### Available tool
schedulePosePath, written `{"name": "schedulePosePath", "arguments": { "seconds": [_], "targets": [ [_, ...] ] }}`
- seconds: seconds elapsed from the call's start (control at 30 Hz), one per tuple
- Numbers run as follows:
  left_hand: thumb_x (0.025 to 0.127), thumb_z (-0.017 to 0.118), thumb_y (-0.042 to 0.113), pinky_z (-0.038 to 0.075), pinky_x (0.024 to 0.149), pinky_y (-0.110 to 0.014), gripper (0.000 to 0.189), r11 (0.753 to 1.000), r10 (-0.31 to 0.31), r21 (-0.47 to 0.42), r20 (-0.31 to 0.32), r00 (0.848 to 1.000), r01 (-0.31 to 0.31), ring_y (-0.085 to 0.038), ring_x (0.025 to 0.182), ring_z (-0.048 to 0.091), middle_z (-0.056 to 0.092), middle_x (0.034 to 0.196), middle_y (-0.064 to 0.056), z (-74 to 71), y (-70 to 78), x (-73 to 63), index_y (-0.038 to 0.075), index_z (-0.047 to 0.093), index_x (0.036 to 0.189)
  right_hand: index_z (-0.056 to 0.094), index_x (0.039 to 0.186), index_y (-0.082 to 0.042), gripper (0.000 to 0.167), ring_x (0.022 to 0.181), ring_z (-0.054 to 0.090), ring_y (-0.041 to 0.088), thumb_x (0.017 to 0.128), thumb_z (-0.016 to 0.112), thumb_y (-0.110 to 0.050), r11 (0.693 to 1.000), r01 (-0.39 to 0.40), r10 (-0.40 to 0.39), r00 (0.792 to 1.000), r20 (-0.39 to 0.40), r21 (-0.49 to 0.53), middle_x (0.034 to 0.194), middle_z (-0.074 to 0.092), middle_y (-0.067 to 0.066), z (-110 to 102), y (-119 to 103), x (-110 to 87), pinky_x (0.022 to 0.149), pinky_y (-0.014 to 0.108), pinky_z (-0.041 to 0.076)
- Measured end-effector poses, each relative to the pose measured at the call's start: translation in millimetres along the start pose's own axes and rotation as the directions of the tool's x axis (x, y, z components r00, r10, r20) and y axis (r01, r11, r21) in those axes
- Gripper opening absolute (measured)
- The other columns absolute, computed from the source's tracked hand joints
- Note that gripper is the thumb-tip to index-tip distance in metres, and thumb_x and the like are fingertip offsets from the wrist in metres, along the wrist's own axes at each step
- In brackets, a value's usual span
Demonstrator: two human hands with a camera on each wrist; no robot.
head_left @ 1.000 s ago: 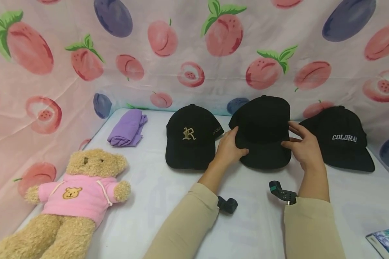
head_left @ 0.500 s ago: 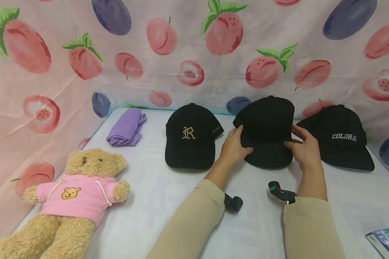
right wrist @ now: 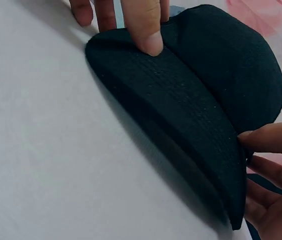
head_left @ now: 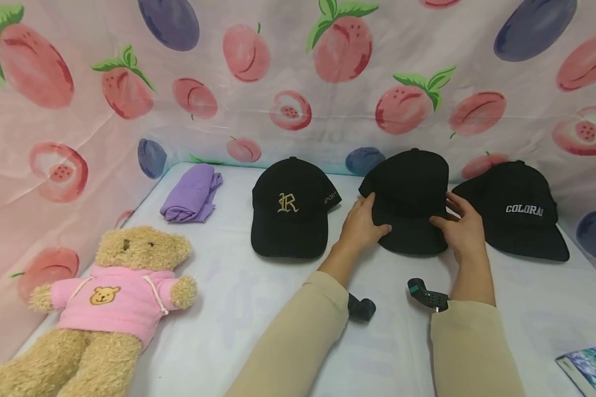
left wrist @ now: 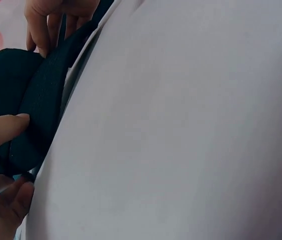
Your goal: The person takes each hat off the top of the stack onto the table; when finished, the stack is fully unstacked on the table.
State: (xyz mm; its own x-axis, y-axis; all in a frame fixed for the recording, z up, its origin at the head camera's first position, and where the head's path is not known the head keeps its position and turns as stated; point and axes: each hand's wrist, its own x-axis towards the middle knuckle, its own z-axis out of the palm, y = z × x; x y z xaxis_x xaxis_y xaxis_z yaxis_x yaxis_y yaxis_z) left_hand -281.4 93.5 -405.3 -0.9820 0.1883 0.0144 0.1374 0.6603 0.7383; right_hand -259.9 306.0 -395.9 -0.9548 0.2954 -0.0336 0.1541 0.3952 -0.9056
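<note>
- Head: we saw left hand [head_left: 361, 227] and right hand [head_left: 463, 231], fingers partly curled, gripping the plain cap's [head_left: 408, 182] sides, between R cap [head_left: 290, 220] and COLORA cap [head_left: 519, 218]. Rightward drift, we judged, could knock the latter. Brim [head_left: 411, 240] pointed wearer-ward; long axis ran crown to brim.
- Left wrist: left thumb pressed the brim; uneven lifting could have tilted it.
- Right wrist: right thumb caught only the brim's corner; we suspected slipping.

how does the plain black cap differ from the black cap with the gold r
The plain black fabric cap shows no lettering on its front; the black fabric cap with the gold R has that emblem. The left hand and right hand hold the plain cap; neither touches the gold-R cap. Both are black, brims toward the viewer.
</note>
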Motion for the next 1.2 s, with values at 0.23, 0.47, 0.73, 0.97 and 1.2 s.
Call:
{"name": "schedulePosePath", "arguments": {
  "seconds": [0.23, 0.47, 0.73, 0.97, 1.2],
  "targets": [
    [0.091, 0.075, 0.050, 0.041, 0.109, -0.041, 0.086, 0.981, -0.007, 0.192, -0.034, 0.999, 0.013, -0.026, 0.138, 0.048, 0.039, 0.166, 0.002, 3.8, 4.2, -0.5, 0.030, 0.033, 0.163, 0.024, 0.166, -0.021, 0.075, 0.155, 0.030, 0.040, 0.102, 0.062, -0.018, 0.999, 0.029, -0.029, 1.000, -0.010, -0.036, 0.171, 0.026, 0.013, -0.6, 6.2, 3.9, 0.125, 0.056, 0.027],
    [0.083, 0.078, 0.062, 0.036, 0.108, -0.041, 0.097, 0.957, -0.019, 0.291, -0.014, 1.000, 0.022, -0.022, 0.139, 0.044, 0.039, 0.165, 0.009, 4.1, 5.0, 0.2, 0.036, 0.030, 0.163, 0.027, 0.165, -0.016, 0.071, 0.152, 0.035, 0.041, 0.102, 0.061, -0.018, 0.996, 0.065, -0.067, 0.997, -0.033, -0.060, 0.168, 0.032, 0.017, 0.3, 11.7, 7.7, 0.124, 0.055, 0.030],
    [0.082, 0.078, 0.063, 0.026, 0.122, -0.043, 0.102, 0.959, -0.015, 0.283, 0.025, 1.000, 0.007, -0.022, 0.146, 0.038, 0.036, 0.167, 0.006, 6.0, 1.8, 1.2, 0.034, 0.028, 0.164, 0.027, 0.164, -0.011, 0.068, 0.151, 0.035, 0.045, 0.104, 0.058, -0.018, 0.990, 0.091, -0.094, 0.995, -0.025, -0.111, 0.166, 0.033, 0.022, 0.9, 16.1, 8.8, 0.123, 0.058, 0.029],
    [0.075, 0.081, 0.066, 0.024, 0.123, -0.046, 0.113, 0.949, 0.027, 0.311, 0.065, 0.998, -0.046, -0.024, 0.149, 0.036, 0.035, 0.168, 0.003, 7.5, 1.9, 2.6, 0.028, 0.025, 0.166, 0.027, 0.164, -0.009, 0.066, 0.151, 0.034, 0.047, 0.105, 0.055, -0.018, 0.985, 0.105, -0.110, 0.994, -0.029, -0.139, 0.165, 0.032, 0.025, 0.8, 17.3, 8.9, 0.123, 0.059, 0.027],
    [0.075, 0.082, 0.066, 0.018, 0.127, -0.050, 0.115, 0.951, 0.027, 0.306, 0.084, 0.996, -0.051, -0.026, 0.153, 0.032, 0.034, 0.168, 0.002, 8.8, 4.1, 2.4, 0.028, 0.023, 0.166, 0.031, 0.163, -0.009, 0.063, 0.151, 0.035, 0.045, 0.105, 0.054, -0.016, 0.980, 0.101, -0.113, 0.992, -0.062, -0.173, 0.163, 0.035, 0.026, 2.3, 16.9, 9.3, 0.124, 0.057, 0.028]
  ]
}}
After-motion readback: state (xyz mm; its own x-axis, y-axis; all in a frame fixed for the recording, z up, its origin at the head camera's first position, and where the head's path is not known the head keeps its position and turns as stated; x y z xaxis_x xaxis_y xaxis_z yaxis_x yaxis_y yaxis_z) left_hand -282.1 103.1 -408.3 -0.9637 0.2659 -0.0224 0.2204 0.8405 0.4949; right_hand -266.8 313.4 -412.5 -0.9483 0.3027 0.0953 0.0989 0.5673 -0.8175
